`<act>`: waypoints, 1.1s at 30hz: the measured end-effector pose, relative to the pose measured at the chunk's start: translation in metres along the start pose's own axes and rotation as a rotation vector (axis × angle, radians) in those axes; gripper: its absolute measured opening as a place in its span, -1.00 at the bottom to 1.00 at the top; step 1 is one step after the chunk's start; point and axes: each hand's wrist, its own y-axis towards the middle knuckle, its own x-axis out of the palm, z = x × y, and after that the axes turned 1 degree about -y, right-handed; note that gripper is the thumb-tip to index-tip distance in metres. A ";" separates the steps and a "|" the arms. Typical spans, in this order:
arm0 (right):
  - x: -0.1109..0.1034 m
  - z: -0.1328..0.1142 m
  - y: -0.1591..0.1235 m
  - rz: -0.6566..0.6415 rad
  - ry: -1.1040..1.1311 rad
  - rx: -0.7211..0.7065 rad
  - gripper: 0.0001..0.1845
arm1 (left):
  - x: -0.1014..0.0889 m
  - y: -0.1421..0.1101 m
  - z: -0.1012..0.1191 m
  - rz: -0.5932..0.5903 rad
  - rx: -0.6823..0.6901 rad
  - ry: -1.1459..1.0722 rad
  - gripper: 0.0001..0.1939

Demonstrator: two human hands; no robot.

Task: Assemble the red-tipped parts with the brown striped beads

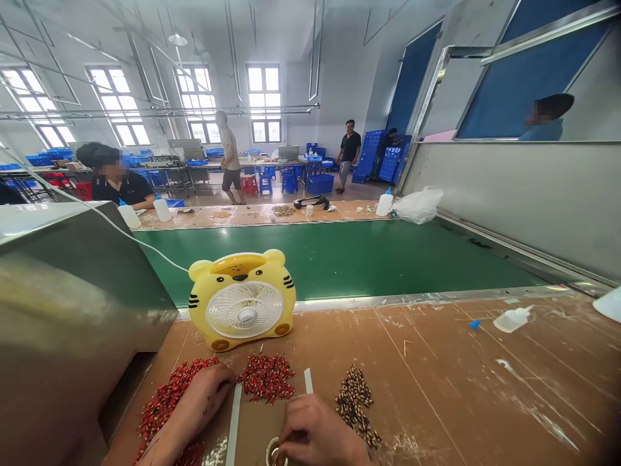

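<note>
My left hand (pixel 209 389) rests over the left pile of small red pieces (pixel 167 396), with its fingers curled down; what they hold, if anything, is hidden. My right hand (pixel 317 430) is closed in a pinch at the bottom edge of the view. Its fingertips are at a small round, pale-rimmed thing (pixel 272 446), partly cut off by the frame. A second heap of red pieces (pixel 266 377) lies between the hands. To the right of my right hand is a pile of small black-and-gold pieces (pixel 356 401).
A yellow tiger-faced fan (pixel 242 304) stands behind the red heaps. Beyond it runs a green conveyor belt (pixel 369 259). A metal housing (pixel 72 323) is at left. On the right lie a white squeeze bottle (pixel 512 320) and a blue cap (pixel 474 324). Several people are farther back.
</note>
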 end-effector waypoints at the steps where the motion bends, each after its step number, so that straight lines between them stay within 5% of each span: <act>1: 0.002 0.000 0.000 0.002 -0.040 -0.050 -0.92 | 0.001 -0.002 0.003 0.045 -0.016 -0.078 -0.75; 5: 0.005 -0.004 0.002 0.005 -0.130 -0.148 -0.90 | 0.017 -0.005 0.020 0.181 -0.150 -0.543 -0.79; 11: 0.001 -0.009 0.000 -0.029 -0.184 -0.132 -0.92 | 0.053 -0.002 0.034 0.211 -0.243 -1.013 -0.69; 22: -0.017 -0.025 0.000 -0.046 -0.145 -0.209 -0.60 | 0.061 -0.009 0.034 0.217 -0.311 -1.413 -0.70; 33: -0.019 -0.025 -0.001 -0.101 -0.182 -0.203 -0.60 | 0.060 -0.012 0.043 0.156 -0.303 -1.497 -0.77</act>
